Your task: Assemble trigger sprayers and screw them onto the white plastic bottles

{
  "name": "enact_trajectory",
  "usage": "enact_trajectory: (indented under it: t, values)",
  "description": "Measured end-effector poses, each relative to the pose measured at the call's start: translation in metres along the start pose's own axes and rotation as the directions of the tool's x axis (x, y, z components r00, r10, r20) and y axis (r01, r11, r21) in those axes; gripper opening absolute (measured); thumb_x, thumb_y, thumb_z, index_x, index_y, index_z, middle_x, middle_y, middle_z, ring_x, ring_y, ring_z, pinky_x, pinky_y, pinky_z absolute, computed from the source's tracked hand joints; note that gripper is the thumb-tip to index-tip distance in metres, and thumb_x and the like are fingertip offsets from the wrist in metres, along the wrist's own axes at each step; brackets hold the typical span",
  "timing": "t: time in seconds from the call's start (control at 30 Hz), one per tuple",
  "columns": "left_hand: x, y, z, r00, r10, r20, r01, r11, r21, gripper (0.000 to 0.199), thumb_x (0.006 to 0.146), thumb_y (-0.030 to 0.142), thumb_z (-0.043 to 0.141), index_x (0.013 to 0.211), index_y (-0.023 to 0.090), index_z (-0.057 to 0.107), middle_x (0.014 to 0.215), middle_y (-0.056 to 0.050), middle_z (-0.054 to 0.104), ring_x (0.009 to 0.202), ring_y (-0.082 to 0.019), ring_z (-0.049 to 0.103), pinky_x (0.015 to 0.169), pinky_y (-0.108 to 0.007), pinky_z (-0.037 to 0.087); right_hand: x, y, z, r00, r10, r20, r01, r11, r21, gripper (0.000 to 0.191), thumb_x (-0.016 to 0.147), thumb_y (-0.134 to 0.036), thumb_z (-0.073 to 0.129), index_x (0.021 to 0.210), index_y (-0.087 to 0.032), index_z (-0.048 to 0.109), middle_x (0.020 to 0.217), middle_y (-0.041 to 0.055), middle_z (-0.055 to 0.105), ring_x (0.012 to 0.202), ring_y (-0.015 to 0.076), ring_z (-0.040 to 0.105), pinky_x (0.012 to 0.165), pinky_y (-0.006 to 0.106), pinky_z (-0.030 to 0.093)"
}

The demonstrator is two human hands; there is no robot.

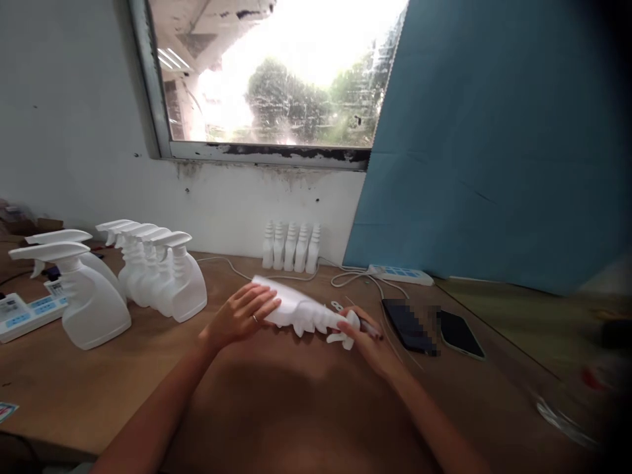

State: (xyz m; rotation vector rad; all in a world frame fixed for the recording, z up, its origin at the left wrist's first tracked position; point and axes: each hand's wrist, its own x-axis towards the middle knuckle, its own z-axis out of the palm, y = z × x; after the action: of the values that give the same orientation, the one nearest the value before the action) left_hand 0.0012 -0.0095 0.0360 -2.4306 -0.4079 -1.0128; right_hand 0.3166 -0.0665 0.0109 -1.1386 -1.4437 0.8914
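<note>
A white spray bottle point(303, 309) lies tilted on its side in the air above the table, its trigger head point(349, 331) to the right. My left hand point(251, 309), with a ring on one finger, is wrapped round the bottle's base end. At the neck and trigger head, my right hand point(363, 336) has its fingers closed. A slim dark object point(370, 328) shows beside the right hand; its kind, and whether it is held, I cannot make out. Behind the bottle is a small pale piece with holes point(337, 306), partly hidden.
Several white spray bottles with trigger heads point(168, 283) stand at the left by a power strip point(37, 313). Several narrow white bottles point(291, 250) line the wall. Rightward are another power strip point(402, 274), cables and two phones point(409, 326) point(461, 334). A blue curtain point(494, 145) hangs behind.
</note>
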Motion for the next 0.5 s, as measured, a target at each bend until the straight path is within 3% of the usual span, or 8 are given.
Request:
enact_trajectory:
  t: [0.1, 0.2, 0.27, 0.33, 0.37, 0.43, 0.5]
  values:
    - [0.002, 0.006, -0.003, 0.995, -0.097, -0.005, 0.096, 0.990, -0.102, 0.047, 0.087, 0.040, 0.058, 0.128, 0.018, 0.051, 0.105, -0.012, 0.069, 0.094, -0.024, 0.065, 0.087, -0.042, 0.052, 0.001, 0.000, -0.007, 0.979, -0.202, 0.009, 0.195, 0.929, -0.314, 0.027, 0.078, -0.043, 0.067, 0.094, -0.023, 0.059, 0.086, 0.0036, 0.067, 0.074, 0.0208, 0.063, 0.065, 0.031, 0.050]
    - [0.005, 0.008, -0.007, 0.940, -0.330, 0.082, 0.339, 0.891, -0.302, 0.037, 0.086, 0.039, 0.058, 0.117, 0.019, 0.061, 0.096, -0.009, 0.071, 0.082, -0.022, 0.066, 0.077, -0.035, 0.053, 0.004, 0.007, -0.014, 0.868, -0.488, 0.093, 0.478, 0.772, -0.420, 0.012, 0.083, -0.031, 0.062, 0.094, -0.026, 0.059, 0.105, 0.0055, 0.068, 0.099, 0.0243, 0.063, 0.091, 0.043, 0.047]
    - [0.006, 0.003, -0.010, 0.823, -0.524, 0.219, 0.561, 0.688, -0.461, 0.031, 0.085, 0.041, 0.058, 0.103, 0.018, 0.069, 0.092, -0.008, 0.072, 0.080, -0.022, 0.066, 0.072, -0.032, 0.052, 0.006, 0.013, -0.022, 0.753, -0.636, 0.166, 0.621, 0.605, -0.498, 0.004, 0.085, -0.023, 0.058, 0.086, -0.026, 0.059, 0.110, 0.0047, 0.068, 0.109, 0.0251, 0.061, 0.102, 0.051, 0.037]
    - [0.005, -0.007, -0.010, 0.645, -0.661, 0.384, 0.725, 0.368, -0.583, 0.034, 0.082, 0.046, 0.059, 0.088, 0.015, 0.072, 0.082, -0.008, 0.071, 0.073, -0.022, 0.065, 0.061, -0.028, 0.049, 0.009, 0.018, -0.035, 0.681, -0.715, 0.159, 0.638, 0.473, -0.607, 0.009, 0.085, -0.018, 0.055, 0.083, -0.026, 0.059, 0.114, 0.0051, 0.067, 0.112, 0.0252, 0.059, 0.105, 0.053, 0.033]
    - [0.002, -0.013, -0.009, 0.552, -0.705, 0.445, 0.756, 0.197, -0.625, 0.037, 0.080, 0.049, 0.060, 0.082, 0.014, 0.072, 0.075, -0.007, 0.069, 0.066, -0.020, 0.063, 0.055, -0.026, 0.046, 0.011, 0.020, -0.042, 0.660, -0.747, 0.085, 0.595, 0.449, -0.667, 0.008, 0.085, -0.018, 0.055, 0.082, -0.025, 0.059, 0.116, 0.0063, 0.066, 0.112, 0.0252, 0.059, 0.104, 0.052, 0.034]
    - [-0.004, -0.024, -0.003, 0.398, -0.767, 0.504, 0.717, -0.082, -0.692, 0.041, 0.077, 0.052, 0.063, 0.076, 0.011, 0.069, 0.063, -0.005, 0.064, 0.053, -0.015, 0.056, 0.046, -0.023, 0.037, 0.015, 0.023, -0.055, 0.591, -0.782, -0.196, 0.435, 0.515, -0.739, 0.003, 0.083, -0.021, 0.059, 0.084, -0.023, 0.056, 0.114, 0.0096, 0.066, 0.109, 0.0256, 0.060, 0.099, 0.050, 0.038]
    - [-0.010, -0.031, 0.003, 0.295, -0.823, 0.486, 0.607, -0.231, -0.760, 0.041, 0.074, 0.052, 0.067, 0.075, 0.011, 0.067, 0.059, -0.002, 0.060, 0.048, -0.011, 0.050, 0.044, -0.021, 0.034, 0.020, 0.025, -0.065, 0.505, -0.720, -0.476, 0.290, 0.661, -0.692, 0.014, 0.080, -0.030, 0.063, 0.086, -0.021, 0.054, 0.110, 0.0117, 0.065, 0.104, 0.0260, 0.061, 0.091, 0.045, 0.044]
